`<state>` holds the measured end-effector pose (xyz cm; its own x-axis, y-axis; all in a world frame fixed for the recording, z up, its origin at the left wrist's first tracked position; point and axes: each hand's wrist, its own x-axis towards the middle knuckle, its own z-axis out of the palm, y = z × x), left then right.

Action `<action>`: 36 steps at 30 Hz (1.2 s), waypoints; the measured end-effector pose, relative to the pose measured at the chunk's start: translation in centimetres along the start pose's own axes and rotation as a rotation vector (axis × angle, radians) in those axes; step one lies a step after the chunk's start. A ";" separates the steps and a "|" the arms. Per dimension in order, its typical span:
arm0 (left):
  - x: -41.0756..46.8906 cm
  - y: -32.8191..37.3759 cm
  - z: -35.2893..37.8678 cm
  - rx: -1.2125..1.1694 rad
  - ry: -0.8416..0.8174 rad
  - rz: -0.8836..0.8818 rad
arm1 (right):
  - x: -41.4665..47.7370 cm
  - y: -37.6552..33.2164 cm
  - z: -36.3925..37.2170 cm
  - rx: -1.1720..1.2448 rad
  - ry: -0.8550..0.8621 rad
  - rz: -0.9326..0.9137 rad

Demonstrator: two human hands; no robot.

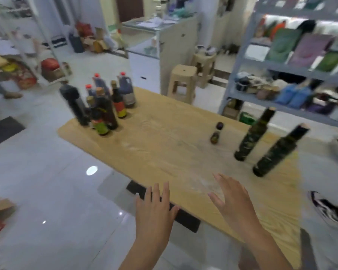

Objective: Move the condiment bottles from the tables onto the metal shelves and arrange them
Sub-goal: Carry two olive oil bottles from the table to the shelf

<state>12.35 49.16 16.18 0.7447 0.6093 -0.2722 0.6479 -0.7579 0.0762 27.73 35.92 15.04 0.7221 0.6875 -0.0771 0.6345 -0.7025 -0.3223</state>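
I see bare tabletop (164, 137) wide open ahead of both my hands — only a small bottle (217, 133) mid-table, two tall dark bottles (265, 141) at right, a bottle cluster (103, 104) far left.
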 end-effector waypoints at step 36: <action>31.5 28.0 -4.1 -0.731 0.023 0.520 | 16.2 21.5 -5.8 0.562 0.557 0.632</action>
<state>54.58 48.11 13.67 0.9704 0.2412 -0.0147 0.1625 -0.6065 0.7783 54.67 30.88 12.37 0.9977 -0.0651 0.0173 -0.0270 -0.6214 -0.7830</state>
